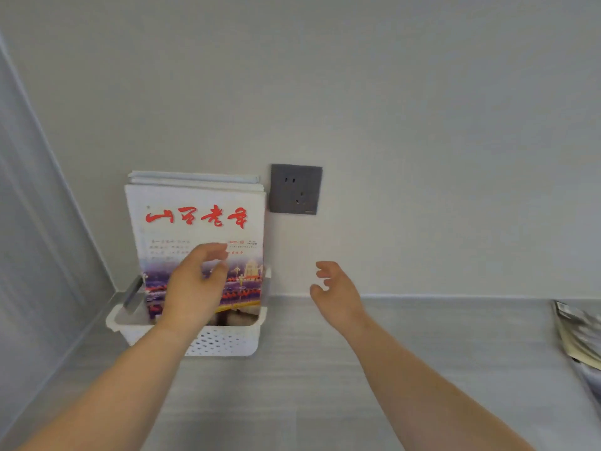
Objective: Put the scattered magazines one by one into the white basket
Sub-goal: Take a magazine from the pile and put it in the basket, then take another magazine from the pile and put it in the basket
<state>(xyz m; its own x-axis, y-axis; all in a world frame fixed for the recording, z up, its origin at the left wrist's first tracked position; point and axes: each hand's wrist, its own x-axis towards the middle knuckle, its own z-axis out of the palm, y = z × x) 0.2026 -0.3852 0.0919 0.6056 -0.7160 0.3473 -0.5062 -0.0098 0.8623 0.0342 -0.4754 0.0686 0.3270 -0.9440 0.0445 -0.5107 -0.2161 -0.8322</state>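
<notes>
The white basket (227,341) stands on the grey counter in the left corner, against the wall. Several magazines stand upright in it; the front magazine (198,219) has a white cover with red characters and a city photo. My left hand (195,284) hovers in front of that cover, fingers loosely curled, holding nothing. My right hand (335,291) is to the right of the basket, over the counter's back edge, fingers loosely curled and empty. More magazines (579,340) lie on the counter at the far right edge, partly out of view.
A dark grey wall socket (295,189) sits just right of the standing magazines. A grey panel (39,222) closes the left side. The grey counter (309,385) stretches between the basket and the magazines at the right.
</notes>
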